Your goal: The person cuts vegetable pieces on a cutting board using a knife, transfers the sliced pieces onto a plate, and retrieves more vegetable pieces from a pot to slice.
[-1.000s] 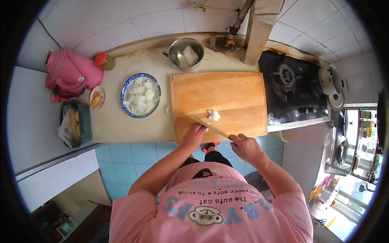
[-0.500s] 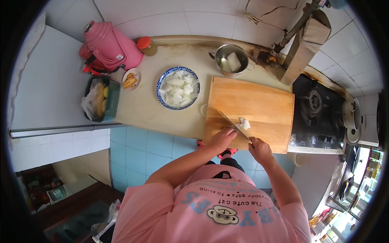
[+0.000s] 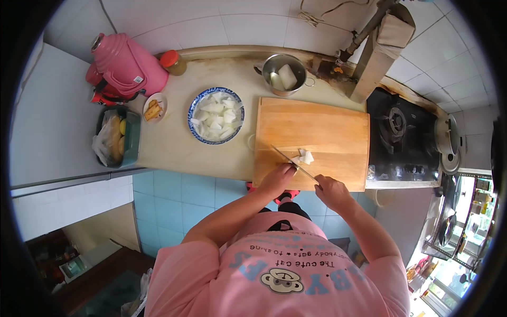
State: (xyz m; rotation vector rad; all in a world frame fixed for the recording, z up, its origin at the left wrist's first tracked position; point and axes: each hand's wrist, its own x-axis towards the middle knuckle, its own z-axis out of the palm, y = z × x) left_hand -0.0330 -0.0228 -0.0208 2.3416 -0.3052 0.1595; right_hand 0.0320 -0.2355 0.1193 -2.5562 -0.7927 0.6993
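Observation:
My right hand [image 3: 331, 191] is closed around the handle of a kitchen knife [image 3: 285, 156], its thin blade slanting up and left over the wooden cutting board [image 3: 311, 124]. Just left of the blade, my left hand [image 3: 279, 178] has its fingers curled down at the board's near edge, on a pale piece that they mostly cover. Several cut white pieces [image 3: 304, 156], which look like winter melon, lie beyond the blade. A blue-rimmed bowl [image 3: 191, 120] full of similar white slices stands left of the board. Larger pale chunks [image 3: 287, 77] sit in a metal pot [image 3: 268, 64] behind it.
On the left are a pink thermos [image 3: 132, 63], a red-lidded jar [image 3: 172, 63], a small dish [image 3: 161, 100] with brown pieces and a green bin [image 3: 132, 142] holding a bag and yellow items. A black gas stove [image 3: 406, 153] adjoins the board on the right.
The whole view has shifted, so the counter and its things appear farther left. Both hands and the knife stay at nearly the same spot on the board.

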